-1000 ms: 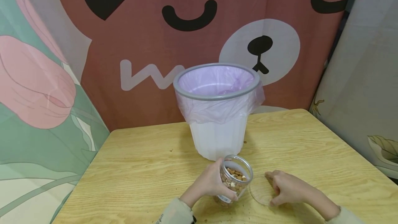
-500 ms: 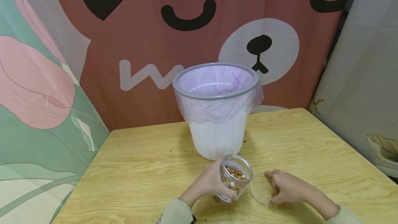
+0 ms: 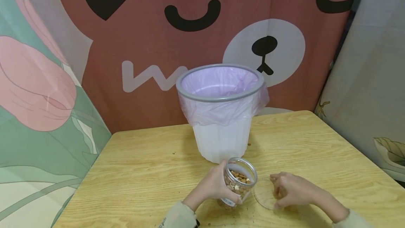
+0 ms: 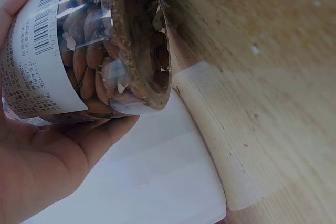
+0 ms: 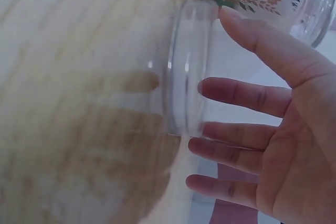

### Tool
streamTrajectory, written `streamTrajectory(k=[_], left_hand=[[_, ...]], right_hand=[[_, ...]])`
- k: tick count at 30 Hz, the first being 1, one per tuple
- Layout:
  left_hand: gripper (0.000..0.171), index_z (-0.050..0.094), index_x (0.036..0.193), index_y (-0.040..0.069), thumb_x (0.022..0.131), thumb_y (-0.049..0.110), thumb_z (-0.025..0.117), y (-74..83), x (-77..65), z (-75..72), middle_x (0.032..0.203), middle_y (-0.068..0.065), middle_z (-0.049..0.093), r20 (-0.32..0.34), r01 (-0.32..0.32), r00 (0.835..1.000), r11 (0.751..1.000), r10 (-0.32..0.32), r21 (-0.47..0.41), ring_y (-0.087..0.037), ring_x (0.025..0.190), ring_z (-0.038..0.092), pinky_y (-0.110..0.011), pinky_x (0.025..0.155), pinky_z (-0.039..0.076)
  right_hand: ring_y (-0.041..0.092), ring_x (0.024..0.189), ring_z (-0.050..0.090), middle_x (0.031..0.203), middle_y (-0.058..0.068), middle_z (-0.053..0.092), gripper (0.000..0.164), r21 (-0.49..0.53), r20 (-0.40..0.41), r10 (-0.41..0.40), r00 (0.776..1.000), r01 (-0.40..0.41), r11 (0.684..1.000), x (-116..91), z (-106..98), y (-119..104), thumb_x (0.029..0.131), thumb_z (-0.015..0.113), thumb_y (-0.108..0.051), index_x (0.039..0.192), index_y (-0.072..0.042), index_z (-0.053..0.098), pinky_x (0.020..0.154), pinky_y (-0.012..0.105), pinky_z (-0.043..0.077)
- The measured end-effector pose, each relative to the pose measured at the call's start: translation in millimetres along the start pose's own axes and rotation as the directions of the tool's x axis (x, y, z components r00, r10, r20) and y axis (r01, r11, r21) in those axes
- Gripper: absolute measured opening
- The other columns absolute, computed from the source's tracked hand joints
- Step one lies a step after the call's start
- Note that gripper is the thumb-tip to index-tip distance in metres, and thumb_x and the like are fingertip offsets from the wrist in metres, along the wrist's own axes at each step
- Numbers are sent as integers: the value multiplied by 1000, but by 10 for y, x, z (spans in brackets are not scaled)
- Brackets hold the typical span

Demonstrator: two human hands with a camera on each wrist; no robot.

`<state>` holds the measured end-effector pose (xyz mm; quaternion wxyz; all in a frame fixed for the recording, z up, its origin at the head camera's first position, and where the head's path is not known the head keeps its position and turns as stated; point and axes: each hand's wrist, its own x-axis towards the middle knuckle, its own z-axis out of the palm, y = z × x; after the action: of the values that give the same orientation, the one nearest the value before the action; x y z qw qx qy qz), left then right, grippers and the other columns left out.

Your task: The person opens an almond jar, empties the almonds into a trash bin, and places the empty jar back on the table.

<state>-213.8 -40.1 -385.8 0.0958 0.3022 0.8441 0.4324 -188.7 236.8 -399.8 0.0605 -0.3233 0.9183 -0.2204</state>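
Note:
My left hand [image 3: 216, 185] grips a clear jar [image 3: 234, 195], fingers and thumb around its side. The jar is uncapped and tilted, its mouth facing up and right, with almonds [image 4: 94, 61] and pale bits inside. A white barcode label [image 4: 39, 51] wraps part of its wall. To the right, a clear round lid [image 3: 264, 198] lies flat on the table. Over the lid hovers my right hand [image 3: 294, 191], its fingers [image 5: 244, 97] fairly straight and spread, fingertips right at the lid's top; the thumb reaches toward its near edge.
Behind the jar stands a white bin [image 3: 221, 138] with a grey rim, lined with a purple plastic bag [image 3: 218, 110]. Small crumbs lie on the wooden table [image 3: 136, 171]. A printed bear curtain [image 3: 142, 38] hangs behind the table.
The right hand's fingers have loosened and shifted slightly at the lid, which stays on the table. The left hand, jar and bin have not visibly moved.

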Motion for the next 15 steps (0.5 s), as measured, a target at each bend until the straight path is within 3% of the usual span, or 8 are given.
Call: streamTrajectory(k=[8,15], left_hand=[[84,42,118,15,49,32,87,1,-2,0,98,9,53,-5,-5,1000,1000,5,10,-5,88,52,-24,75,44],[86,42,119,15,48,33,87,1,3,6,99,8,54,-12,2,1000,1000,-1,23,-6,88,52,-24,75,44]], right_hand=[[41,92,54,106,19,58,25,-30,-45,27,999,-28,999,5,-87,3,73,71,-34,81,-11,65,65,46,48],[23,81,59,91,1,62,17,-68,-75,-24,997,19,997,39,-157,16,77,69,-29,83,-13,65,62,34,49]])
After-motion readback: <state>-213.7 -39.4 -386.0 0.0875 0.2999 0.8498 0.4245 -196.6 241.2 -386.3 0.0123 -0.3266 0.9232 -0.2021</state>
